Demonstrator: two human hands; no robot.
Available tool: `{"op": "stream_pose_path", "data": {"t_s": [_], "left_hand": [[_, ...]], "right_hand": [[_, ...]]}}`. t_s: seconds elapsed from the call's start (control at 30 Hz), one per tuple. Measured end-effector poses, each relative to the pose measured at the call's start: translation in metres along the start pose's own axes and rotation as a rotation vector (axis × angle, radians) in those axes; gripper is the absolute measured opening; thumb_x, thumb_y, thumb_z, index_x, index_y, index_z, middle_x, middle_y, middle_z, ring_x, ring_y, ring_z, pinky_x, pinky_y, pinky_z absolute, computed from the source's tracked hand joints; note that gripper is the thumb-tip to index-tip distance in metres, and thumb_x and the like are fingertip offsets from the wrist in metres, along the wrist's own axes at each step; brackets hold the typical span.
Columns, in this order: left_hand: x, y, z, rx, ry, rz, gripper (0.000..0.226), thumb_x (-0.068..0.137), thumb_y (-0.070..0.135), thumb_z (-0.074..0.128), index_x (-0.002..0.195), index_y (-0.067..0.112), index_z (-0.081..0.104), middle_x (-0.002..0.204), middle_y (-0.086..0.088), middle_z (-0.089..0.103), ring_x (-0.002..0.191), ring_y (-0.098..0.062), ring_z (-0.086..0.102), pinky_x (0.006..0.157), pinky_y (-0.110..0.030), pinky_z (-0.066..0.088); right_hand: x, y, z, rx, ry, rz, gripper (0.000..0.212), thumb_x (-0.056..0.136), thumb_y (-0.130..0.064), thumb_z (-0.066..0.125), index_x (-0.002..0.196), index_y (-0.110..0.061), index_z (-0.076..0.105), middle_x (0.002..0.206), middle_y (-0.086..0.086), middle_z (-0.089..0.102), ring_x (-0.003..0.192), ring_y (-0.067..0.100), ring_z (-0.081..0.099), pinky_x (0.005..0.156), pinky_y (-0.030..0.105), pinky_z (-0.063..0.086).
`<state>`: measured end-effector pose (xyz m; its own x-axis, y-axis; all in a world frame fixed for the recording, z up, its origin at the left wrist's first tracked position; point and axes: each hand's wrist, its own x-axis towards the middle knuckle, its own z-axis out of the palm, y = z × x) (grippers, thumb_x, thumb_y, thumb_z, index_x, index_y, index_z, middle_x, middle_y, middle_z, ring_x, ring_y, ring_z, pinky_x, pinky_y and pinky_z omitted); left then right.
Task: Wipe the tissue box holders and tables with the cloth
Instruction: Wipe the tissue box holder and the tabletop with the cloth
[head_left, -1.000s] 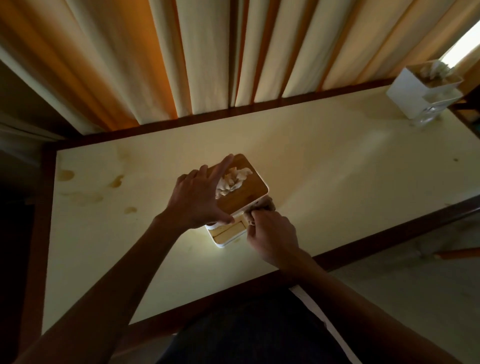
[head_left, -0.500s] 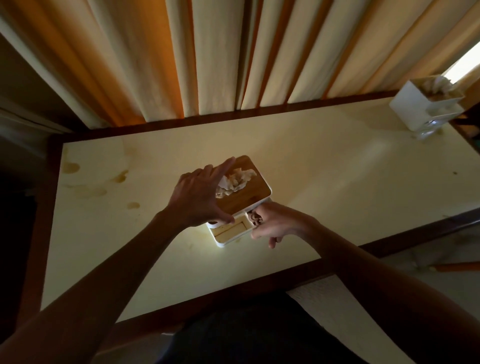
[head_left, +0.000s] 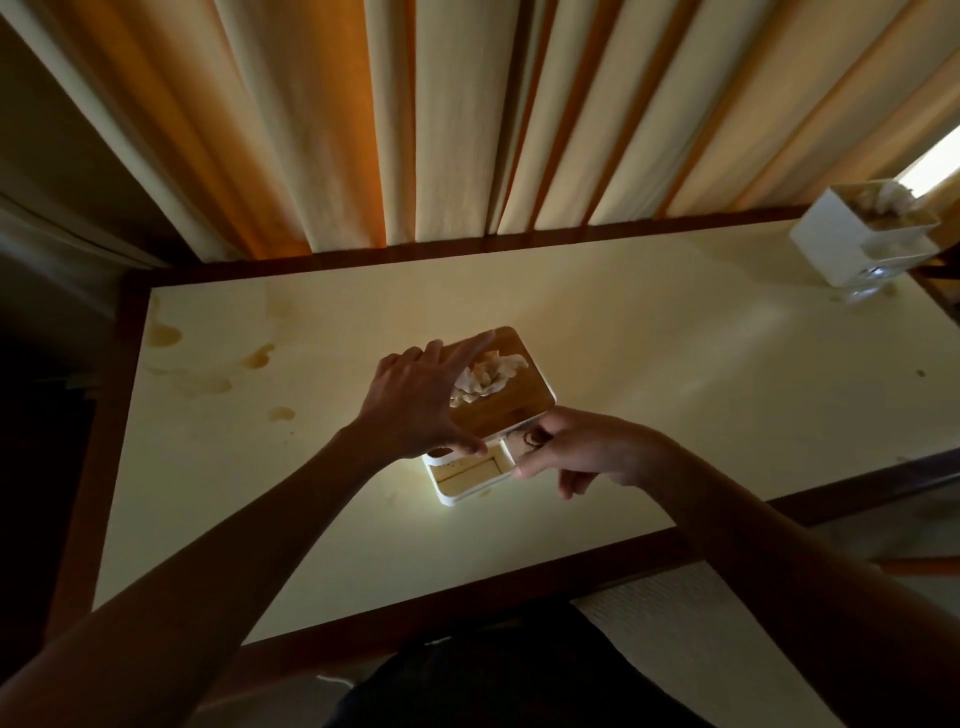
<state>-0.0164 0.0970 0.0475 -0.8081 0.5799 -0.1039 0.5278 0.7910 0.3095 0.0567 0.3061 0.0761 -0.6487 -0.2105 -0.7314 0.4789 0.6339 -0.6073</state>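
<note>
A white tissue box holder (head_left: 470, 480) with a wooden lid (head_left: 511, 405) stands in the middle of the cream table (head_left: 675, 395); tissue (head_left: 485, 382) sticks up through the lid. My left hand (head_left: 421, 410) lies over the lid's left side, fingers spread and thumb along the front edge. My right hand (head_left: 576, 449) is at the holder's right front compartment, its fingers pinching a small dark bunched thing (head_left: 532, 438), too small and dim to name.
A second white tissue box holder (head_left: 862, 239) stands at the table's far right corner. Brown stains (head_left: 260, 356) mark the table's left part. Striped curtains (head_left: 467, 114) hang behind. The table has a dark wooden rim (head_left: 467, 608).
My right hand turned and its arm swung out to the right, with the fingers staying at the front right compartment. My left hand stayed on the lid.
</note>
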Motion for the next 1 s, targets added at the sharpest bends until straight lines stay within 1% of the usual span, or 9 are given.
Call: {"op": "stream_pose_path", "data": {"t_s": [0.1, 0.23, 0.43, 0.53, 0.63, 0.77, 0.87, 0.93, 1.0], "left_hand": [[0.000, 0.001, 0.000, -0.005, 0.004, 0.002, 0.131, 0.049, 0.083, 0.073, 0.148, 0.047, -0.005, 0.126, -0.005, 0.052, 0.109, -0.027, 0.054, 0.097, -0.047, 0.044], [0.000, 0.001, 0.001, -0.017, 0.008, -0.015, 0.130, 0.048, 0.082, 0.073, 0.150, 0.047, -0.001, 0.126, -0.005, 0.052, 0.110, -0.027, 0.054, 0.098, -0.047, 0.044], [-0.001, 0.004, 0.002, -0.035, -0.009, -0.041, 0.129, 0.050, 0.080, 0.074, 0.149, 0.046, -0.001, 0.130, -0.006, 0.048, 0.116, -0.027, 0.049, 0.102, -0.046, 0.040], [-0.002, 0.005, 0.002, -0.049, -0.014, -0.051, 0.129, 0.050, 0.078, 0.075, 0.149, 0.047, -0.002, 0.131, -0.006, 0.046, 0.118, -0.028, 0.047, 0.103, -0.046, 0.038], [-0.002, 0.007, 0.001, -0.043, -0.010, -0.064, 0.129, 0.050, 0.077, 0.076, 0.149, 0.049, -0.003, 0.131, -0.007, 0.046, 0.118, -0.028, 0.046, 0.104, -0.045, 0.037], [-0.001, 0.007, 0.002, -0.042, -0.008, -0.061, 0.130, 0.051, 0.079, 0.074, 0.149, 0.049, -0.006, 0.134, -0.007, 0.044, 0.120, -0.028, 0.045, 0.104, -0.046, 0.037], [-0.003, 0.004, 0.004, -0.049, -0.001, -0.053, 0.129, 0.051, 0.082, 0.072, 0.150, 0.047, -0.005, 0.133, -0.007, 0.044, 0.119, -0.028, 0.045, 0.104, -0.046, 0.038], [-0.003, 0.004, 0.005, -0.057, -0.001, -0.046, 0.128, 0.052, 0.083, 0.070, 0.151, 0.046, -0.003, 0.135, -0.008, 0.044, 0.120, -0.028, 0.044, 0.105, -0.048, 0.038], [-0.003, 0.004, 0.006, -0.068, -0.003, -0.053, 0.128, 0.053, 0.082, 0.071, 0.151, 0.044, -0.001, 0.136, -0.008, 0.044, 0.121, -0.028, 0.044, 0.105, -0.047, 0.038]], "right_hand": [[0.001, 0.001, 0.003, -0.045, 0.002, 0.009, 0.049, 0.086, -0.027, 0.075, 0.127, -0.019, 0.049, 0.104, 0.002, 0.059, 0.057, 0.009, 0.059, 0.054, 0.024, 0.048], [0.013, 0.002, 0.010, -0.162, 0.010, 0.064, 0.049, 0.084, -0.031, 0.077, 0.119, -0.014, 0.049, 0.088, 0.004, 0.051, 0.058, 0.010, 0.045, 0.049, 0.024, 0.040], [0.006, -0.005, -0.002, -0.453, -0.016, -0.006, 0.042, 0.082, -0.040, 0.078, 0.107, -0.013, 0.057, 0.086, 0.006, 0.062, 0.062, 0.013, 0.052, 0.050, 0.024, 0.042], [0.015, -0.002, 0.014, -0.544, 0.039, 0.008, 0.058, 0.079, -0.048, 0.079, 0.115, -0.012, 0.052, 0.098, 0.011, 0.068, 0.062, 0.014, 0.058, 0.048, 0.024, 0.046], [0.019, 0.009, 0.022, -0.390, 0.124, -0.040, 0.055, 0.079, -0.044, 0.079, 0.119, -0.016, 0.055, 0.091, 0.007, 0.068, 0.057, 0.014, 0.060, 0.046, 0.023, 0.047], [-0.004, 0.016, 0.004, 0.010, 0.235, -0.188, 0.012, 0.088, -0.018, 0.071, 0.095, -0.009, 0.073, 0.075, 0.005, 0.071, 0.044, 0.017, 0.050, 0.040, 0.023, 0.038], [-0.036, 0.021, -0.024, 0.325, 0.175, -0.216, 0.014, 0.092, -0.007, 0.063, 0.097, -0.005, 0.075, 0.075, 0.016, 0.068, 0.038, 0.015, 0.043, 0.041, 0.022, 0.033], [-0.056, 0.028, -0.044, 0.466, 0.234, -0.162, 0.013, 0.094, -0.009, 0.061, 0.094, -0.004, 0.073, 0.066, 0.013, 0.051, 0.046, 0.016, 0.047, 0.046, 0.027, 0.038], [-0.068, 0.032, -0.055, 0.699, 0.268, -0.060, 0.018, 0.088, -0.018, 0.065, 0.099, -0.004, 0.069, 0.075, 0.009, 0.051, 0.053, 0.017, 0.052, 0.046, 0.028, 0.044]]}}
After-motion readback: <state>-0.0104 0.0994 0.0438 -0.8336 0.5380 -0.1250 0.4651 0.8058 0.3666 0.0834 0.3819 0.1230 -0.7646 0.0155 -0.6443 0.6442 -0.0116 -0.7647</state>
